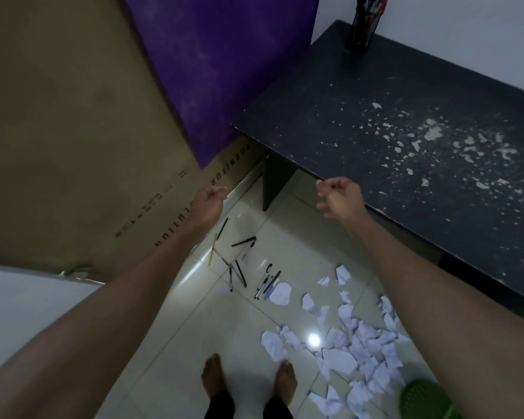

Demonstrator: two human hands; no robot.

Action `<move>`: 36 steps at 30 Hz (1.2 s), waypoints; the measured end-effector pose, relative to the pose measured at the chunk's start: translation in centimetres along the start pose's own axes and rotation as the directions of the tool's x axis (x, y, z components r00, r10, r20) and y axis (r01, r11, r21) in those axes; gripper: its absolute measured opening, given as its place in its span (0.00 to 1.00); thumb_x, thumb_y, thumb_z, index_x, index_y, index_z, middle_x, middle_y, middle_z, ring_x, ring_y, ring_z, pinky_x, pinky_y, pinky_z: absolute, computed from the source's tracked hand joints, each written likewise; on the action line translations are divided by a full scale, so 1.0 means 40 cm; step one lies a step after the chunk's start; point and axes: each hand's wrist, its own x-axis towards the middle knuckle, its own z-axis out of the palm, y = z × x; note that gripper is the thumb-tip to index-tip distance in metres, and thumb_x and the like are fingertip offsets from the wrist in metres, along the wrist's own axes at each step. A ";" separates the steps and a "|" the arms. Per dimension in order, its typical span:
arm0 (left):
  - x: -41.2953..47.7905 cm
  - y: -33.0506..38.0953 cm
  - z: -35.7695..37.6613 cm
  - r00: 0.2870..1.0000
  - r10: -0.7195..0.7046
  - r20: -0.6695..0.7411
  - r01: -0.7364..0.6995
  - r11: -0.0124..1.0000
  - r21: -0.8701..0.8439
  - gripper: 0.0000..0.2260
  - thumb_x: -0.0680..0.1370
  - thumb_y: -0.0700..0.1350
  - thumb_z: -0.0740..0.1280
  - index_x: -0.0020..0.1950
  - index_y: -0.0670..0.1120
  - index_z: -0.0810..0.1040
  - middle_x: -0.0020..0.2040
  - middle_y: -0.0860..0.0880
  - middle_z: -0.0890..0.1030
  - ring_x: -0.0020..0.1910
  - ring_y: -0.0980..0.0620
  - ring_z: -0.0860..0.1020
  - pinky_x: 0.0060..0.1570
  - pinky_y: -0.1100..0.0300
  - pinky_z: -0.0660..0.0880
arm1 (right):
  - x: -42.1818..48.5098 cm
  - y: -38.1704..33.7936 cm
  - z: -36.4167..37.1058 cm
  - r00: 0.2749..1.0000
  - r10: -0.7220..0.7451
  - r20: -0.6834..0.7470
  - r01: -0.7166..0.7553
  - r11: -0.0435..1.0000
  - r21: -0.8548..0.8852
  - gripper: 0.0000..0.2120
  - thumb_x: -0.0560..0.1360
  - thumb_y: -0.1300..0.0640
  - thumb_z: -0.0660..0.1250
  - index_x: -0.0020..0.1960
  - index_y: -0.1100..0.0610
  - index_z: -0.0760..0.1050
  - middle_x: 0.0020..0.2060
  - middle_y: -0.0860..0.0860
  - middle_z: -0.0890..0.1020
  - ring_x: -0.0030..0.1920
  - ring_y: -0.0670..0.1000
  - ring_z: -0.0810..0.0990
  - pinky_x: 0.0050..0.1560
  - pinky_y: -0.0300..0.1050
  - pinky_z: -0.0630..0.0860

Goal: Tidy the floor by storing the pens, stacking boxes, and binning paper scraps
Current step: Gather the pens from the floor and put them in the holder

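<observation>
Slim black plastic pens (240, 273) on tiled floor (194, 328), judged nearer left hand (211, 195) than right hand (336, 196); axes mostly near-far; both loosely curled, empty.

**Floor tally: pens, scraps and one of each container**

Roughly a dozen slim pens (240, 274), mostly black with one yellow, lie on the pale tiled floor (194, 328); their tight cluster prevents an exact count. Crumpled white paper scraps (360, 343) number well over twenty. There is one dark pen holder (362, 28), one black speckled tabletop (375, 140), one green perforated bin (421, 397) and two bare feet (214, 373).
</observation>
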 end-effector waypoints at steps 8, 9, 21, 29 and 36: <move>0.051 -0.142 -0.055 0.998 -0.055 -0.027 0.055 0.998 0.002 0.08 0.79 0.45 0.62 0.40 0.51 0.73 0.39 0.55 0.75 0.41 0.55 0.74 0.50 0.57 0.70 | -0.058 0.083 0.053 0.989 0.061 -0.137 -0.052 0.996 0.074 0.09 0.76 0.50 0.67 0.43 0.55 0.74 0.33 0.52 0.81 0.26 0.50 0.78 0.29 0.40 0.72; 0.061 -0.154 -0.058 0.997 -0.065 -0.030 0.066 0.998 0.008 0.08 0.79 0.45 0.62 0.40 0.50 0.73 0.39 0.54 0.75 0.40 0.55 0.73 0.50 0.57 0.69 | -0.061 0.096 0.060 0.985 0.069 -0.156 -0.054 0.994 0.094 0.09 0.76 0.51 0.68 0.42 0.55 0.74 0.32 0.53 0.81 0.26 0.50 0.78 0.30 0.41 0.73; 0.203 -0.391 0.063 0.992 -0.122 0.031 0.118 0.987 0.105 0.13 0.79 0.42 0.63 0.52 0.32 0.75 0.47 0.35 0.78 0.56 0.33 0.74 0.60 0.46 0.71 | 0.065 0.367 0.193 0.968 0.229 -0.101 -0.209 0.962 0.174 0.06 0.76 0.55 0.68 0.43 0.55 0.73 0.34 0.55 0.80 0.24 0.50 0.76 0.26 0.40 0.67; 0.346 -0.707 0.151 0.984 -0.175 0.020 0.169 0.970 0.172 0.07 0.78 0.40 0.65 0.52 0.39 0.78 0.51 0.43 0.80 0.54 0.45 0.77 0.52 0.59 0.68 | 0.173 0.652 0.309 0.942 0.305 -0.140 -0.286 0.948 0.142 0.09 0.74 0.51 0.71 0.44 0.53 0.73 0.36 0.53 0.82 0.29 0.52 0.80 0.29 0.41 0.70; 0.524 -1.015 0.209 0.987 -0.154 0.044 0.128 0.922 0.366 0.12 0.78 0.42 0.65 0.56 0.36 0.76 0.56 0.38 0.79 0.58 0.40 0.76 0.58 0.54 0.71 | 0.260 0.969 0.448 0.913 0.368 -0.174 -0.351 0.928 0.124 0.15 0.74 0.52 0.71 0.55 0.57 0.72 0.40 0.56 0.83 0.36 0.54 0.82 0.39 0.44 0.75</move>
